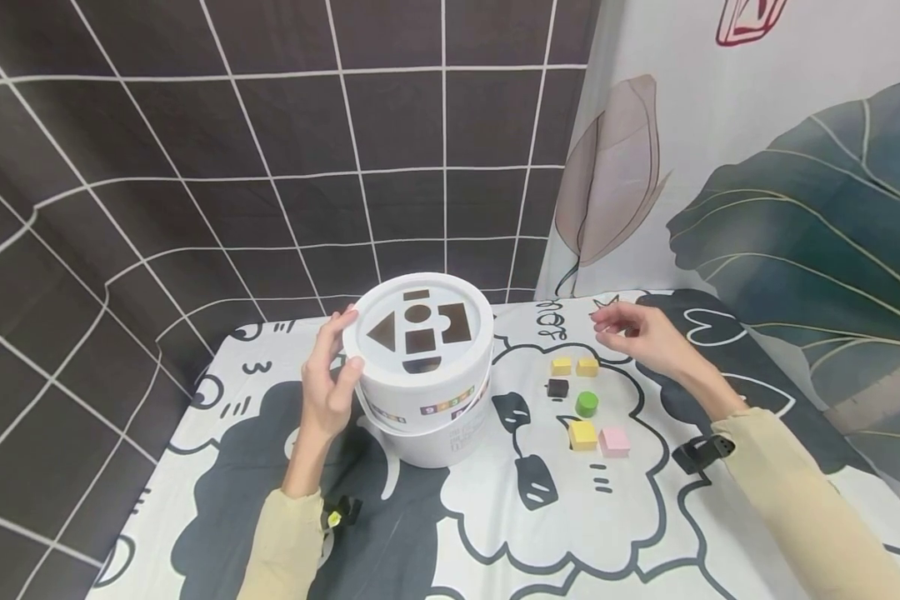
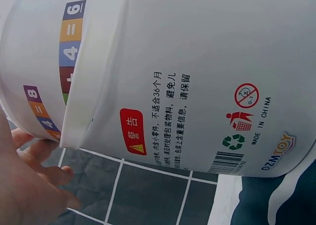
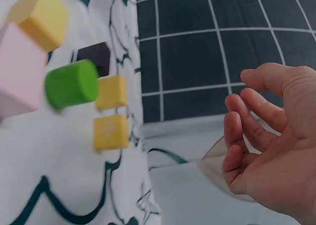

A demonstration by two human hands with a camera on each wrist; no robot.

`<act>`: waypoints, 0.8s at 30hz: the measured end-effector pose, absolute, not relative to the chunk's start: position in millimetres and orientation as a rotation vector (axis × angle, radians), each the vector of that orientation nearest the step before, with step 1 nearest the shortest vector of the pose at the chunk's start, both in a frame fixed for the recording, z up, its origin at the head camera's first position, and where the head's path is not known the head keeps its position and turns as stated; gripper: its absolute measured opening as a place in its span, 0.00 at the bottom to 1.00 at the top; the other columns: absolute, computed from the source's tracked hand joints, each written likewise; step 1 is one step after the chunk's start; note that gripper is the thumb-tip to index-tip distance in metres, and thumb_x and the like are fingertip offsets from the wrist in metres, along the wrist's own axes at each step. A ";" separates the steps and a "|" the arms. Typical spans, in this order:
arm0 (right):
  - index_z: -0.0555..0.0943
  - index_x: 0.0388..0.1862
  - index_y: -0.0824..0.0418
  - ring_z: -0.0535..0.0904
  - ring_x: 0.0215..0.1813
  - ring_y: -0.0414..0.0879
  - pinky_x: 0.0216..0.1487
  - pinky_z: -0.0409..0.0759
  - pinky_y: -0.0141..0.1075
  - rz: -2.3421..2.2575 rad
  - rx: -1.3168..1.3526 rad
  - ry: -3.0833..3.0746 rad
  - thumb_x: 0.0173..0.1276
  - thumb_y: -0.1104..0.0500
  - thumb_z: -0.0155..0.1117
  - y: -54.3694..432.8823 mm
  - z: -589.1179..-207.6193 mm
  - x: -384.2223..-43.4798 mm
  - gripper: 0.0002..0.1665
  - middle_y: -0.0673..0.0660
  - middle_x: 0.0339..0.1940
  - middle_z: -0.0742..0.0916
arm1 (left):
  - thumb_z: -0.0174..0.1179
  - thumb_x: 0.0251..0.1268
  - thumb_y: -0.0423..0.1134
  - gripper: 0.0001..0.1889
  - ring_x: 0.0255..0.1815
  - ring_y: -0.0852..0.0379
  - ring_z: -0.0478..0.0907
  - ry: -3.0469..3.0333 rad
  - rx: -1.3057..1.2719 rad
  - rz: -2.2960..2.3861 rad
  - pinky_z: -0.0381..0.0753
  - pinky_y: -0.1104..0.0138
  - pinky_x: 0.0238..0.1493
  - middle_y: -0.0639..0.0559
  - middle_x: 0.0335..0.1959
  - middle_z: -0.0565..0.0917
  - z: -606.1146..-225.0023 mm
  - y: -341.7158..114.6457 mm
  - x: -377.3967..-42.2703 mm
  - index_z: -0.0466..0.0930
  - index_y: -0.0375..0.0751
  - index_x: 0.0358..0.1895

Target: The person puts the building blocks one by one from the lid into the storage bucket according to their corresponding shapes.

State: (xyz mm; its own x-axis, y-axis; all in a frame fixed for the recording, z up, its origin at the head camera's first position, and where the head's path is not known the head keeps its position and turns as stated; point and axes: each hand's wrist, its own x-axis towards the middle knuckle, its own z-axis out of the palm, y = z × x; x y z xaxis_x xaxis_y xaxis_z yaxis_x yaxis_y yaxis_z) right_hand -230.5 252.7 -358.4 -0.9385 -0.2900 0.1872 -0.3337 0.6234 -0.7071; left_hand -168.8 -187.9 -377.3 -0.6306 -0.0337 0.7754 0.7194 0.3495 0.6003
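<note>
A dark, white-gridded backdrop [image 1: 390, 125] is hanging behind the tabletop [image 1: 487, 492], where a cartoon-print cover is lying. The white bucket [image 1: 435, 417] is standing upright there, left of the blocks, wearing a lid [image 1: 446, 292] with cut-out shapes. My left hand [image 1: 326, 383] is resting on the lid's left edge, thumb and fingers spread apart along the rim; how firmly they are pressing I cannot quite tell. My right hand [image 1: 641, 333] is hovering to the right of the blocks, fingers loosely bent and the thumb standing off from them. Nearest me, the large yellow block [image 1: 582, 437] is sitting just beside the pink block [image 1: 614, 442]. Behind them the green cylinder [image 1: 587, 405] is standing near the black block [image 1: 558, 389], and farther back two small yellow blocks [image 1: 562, 367] are lying side by side, slightly apart.
</note>
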 end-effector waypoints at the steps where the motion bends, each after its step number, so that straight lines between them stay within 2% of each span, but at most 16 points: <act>1: 0.79 0.56 0.68 0.77 0.44 0.49 0.41 0.74 0.31 1.236 0.527 -2.785 0.68 0.63 0.65 254.6 -362.0 -230.0 0.19 0.62 0.46 0.85 | 0.50 0.55 0.39 0.30 0.73 0.40 0.64 -1.899 -0.600 -1.343 0.61 0.54 0.73 0.33 0.63 0.76 -377.2 -187.7 -168.6 0.73 0.26 0.63; 13: 0.78 0.56 0.71 0.79 0.43 0.48 0.39 0.77 0.28 1.307 0.445 -2.795 0.67 0.68 0.64 269.6 -396.1 -229.0 0.19 0.64 0.45 0.85 | 0.50 0.56 0.39 0.31 0.74 0.39 0.63 -1.917 -0.598 -1.330 0.62 0.51 0.72 0.34 0.64 0.76 -376.1 -187.6 -168.6 0.73 0.27 0.63; 19: 0.78 0.54 0.73 0.78 0.38 0.46 0.35 0.75 0.30 1.322 0.463 -2.771 0.64 0.69 0.65 272.1 -409.7 -229.1 0.19 0.63 0.41 0.85 | 0.49 0.56 0.40 0.31 0.73 0.40 0.64 -1.910 -0.600 -1.336 0.62 0.53 0.72 0.33 0.64 0.76 -376.5 -188.5 -169.0 0.72 0.26 0.63; 24: 0.79 0.53 0.73 0.79 0.39 0.47 0.36 0.77 0.31 1.335 0.438 -2.771 0.63 0.71 0.65 273.0 -422.1 -232.8 0.18 0.64 0.41 0.85 | 0.50 0.55 0.38 0.30 0.72 0.38 0.64 -1.896 -0.613 -1.337 0.61 0.55 0.73 0.32 0.63 0.76 -375.6 -187.9 -167.7 0.73 0.25 0.62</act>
State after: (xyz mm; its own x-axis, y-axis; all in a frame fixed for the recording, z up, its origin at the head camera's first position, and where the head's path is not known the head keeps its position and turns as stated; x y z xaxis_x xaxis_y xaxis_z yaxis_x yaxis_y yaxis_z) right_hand -232.8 273.0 -422.1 -0.9596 -0.2367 0.1519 -0.2664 0.5910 -0.7614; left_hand -167.7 -187.9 -375.6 -0.6236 -0.0256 0.7813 0.7272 0.3476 0.5919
